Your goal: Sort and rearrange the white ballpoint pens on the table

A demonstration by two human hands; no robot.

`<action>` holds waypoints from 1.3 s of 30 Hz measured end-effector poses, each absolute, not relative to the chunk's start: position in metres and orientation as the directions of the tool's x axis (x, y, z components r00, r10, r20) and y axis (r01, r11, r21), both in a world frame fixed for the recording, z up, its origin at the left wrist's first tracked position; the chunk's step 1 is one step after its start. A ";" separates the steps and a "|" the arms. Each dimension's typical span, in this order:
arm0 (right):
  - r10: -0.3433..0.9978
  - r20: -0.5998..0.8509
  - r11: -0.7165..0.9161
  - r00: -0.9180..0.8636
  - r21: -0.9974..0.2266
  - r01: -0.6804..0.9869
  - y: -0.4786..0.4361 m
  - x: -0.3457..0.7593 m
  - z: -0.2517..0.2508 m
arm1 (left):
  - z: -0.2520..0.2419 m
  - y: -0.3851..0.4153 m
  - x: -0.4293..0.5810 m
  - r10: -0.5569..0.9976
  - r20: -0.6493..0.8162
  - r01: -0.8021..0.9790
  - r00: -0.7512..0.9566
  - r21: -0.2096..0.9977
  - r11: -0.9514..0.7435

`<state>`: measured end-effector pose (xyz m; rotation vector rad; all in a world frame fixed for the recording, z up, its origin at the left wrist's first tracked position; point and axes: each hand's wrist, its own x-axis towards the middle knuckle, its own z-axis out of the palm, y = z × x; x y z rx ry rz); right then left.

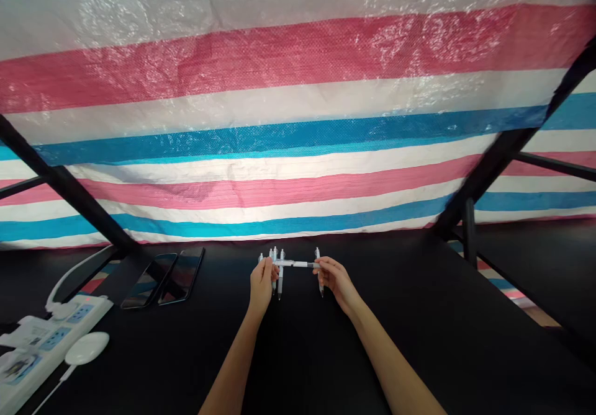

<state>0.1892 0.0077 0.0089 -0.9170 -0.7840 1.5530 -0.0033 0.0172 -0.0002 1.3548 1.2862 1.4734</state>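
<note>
A white pen point(298, 264) lies level across the space between my hands, above the black table. My left hand point(262, 280) pinches its left end. At the other end, near the dark grip, the fingers of my right hand point(336, 283) are closed on it. Several white pens point(280, 278) stand side by side on the table, partly hidden behind my left hand. One more white pen point(318, 254) lies under my right fingertips, its middle covered by them; whether they touch it I cannot tell.
Two dark phones point(149, 281) lie side by side on the black table point(307, 353). At the left are a white power strip point(51, 340) with plugs and a white oval device point(88, 347) on a cable. Black frame bars point(488, 170) and a striped sheet point(279, 191) bound the far side.
</note>
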 end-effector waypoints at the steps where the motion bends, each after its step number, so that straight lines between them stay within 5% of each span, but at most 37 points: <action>1: 0.986 -0.142 -0.166 -0.086 -0.867 -0.470 0.008 0.189 0.009 | 0.000 0.017 -0.003 0.959 0.231 0.103 -0.165 0.971 -0.216; 39: 0.992 -0.125 -0.115 -0.008 -0.884 -0.453 0.013 0.193 0.003 | 0.004 0.013 -0.005 0.951 0.293 0.336 -0.099 0.910 -0.245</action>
